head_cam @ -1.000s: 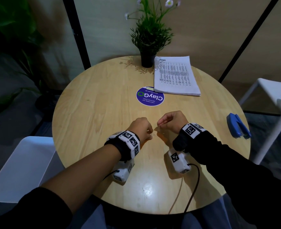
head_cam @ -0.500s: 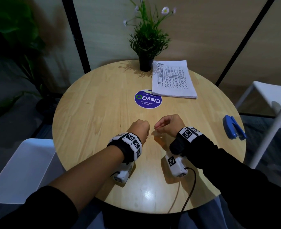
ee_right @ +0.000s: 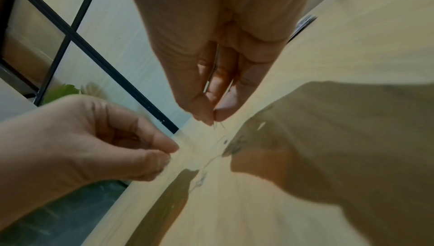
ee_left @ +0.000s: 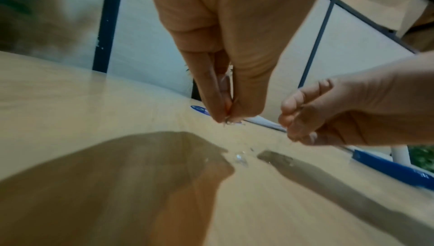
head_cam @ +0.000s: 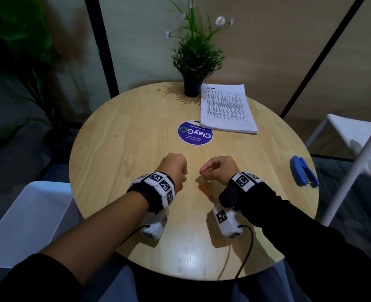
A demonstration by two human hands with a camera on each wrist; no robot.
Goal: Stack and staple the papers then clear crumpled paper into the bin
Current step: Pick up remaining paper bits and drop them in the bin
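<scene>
A stack of printed papers (head_cam: 226, 110) lies flat at the table's far right, and a blue stapler (head_cam: 303, 171) (ee_left: 387, 166) sits near the right edge. Both of my hands hover low over the middle of the table. The left hand (head_cam: 176, 168) (ee_left: 226, 118) pinches a tiny shiny end of a thin strand (head_cam: 191, 180) between thumb and fingers. My right hand (head_cam: 215, 168) (ee_right: 212, 120) pinches the strand's other end, a hair-thin wire, at its fingertips. What the strand is made of is too fine to tell.
The round wooden table (head_cam: 119, 138) carries a potted plant (head_cam: 192, 86) at the back and a purple round sticker (head_cam: 195, 132) mid-table. White chairs stand at the left (head_cam: 27, 214) and right (head_cam: 343, 131). Wrist-camera cables trail over the near edge.
My two hands have drawn a little apart, leaving a gap with the strand across it. The head view has tilted slightly; papers and stapler have not moved.
</scene>
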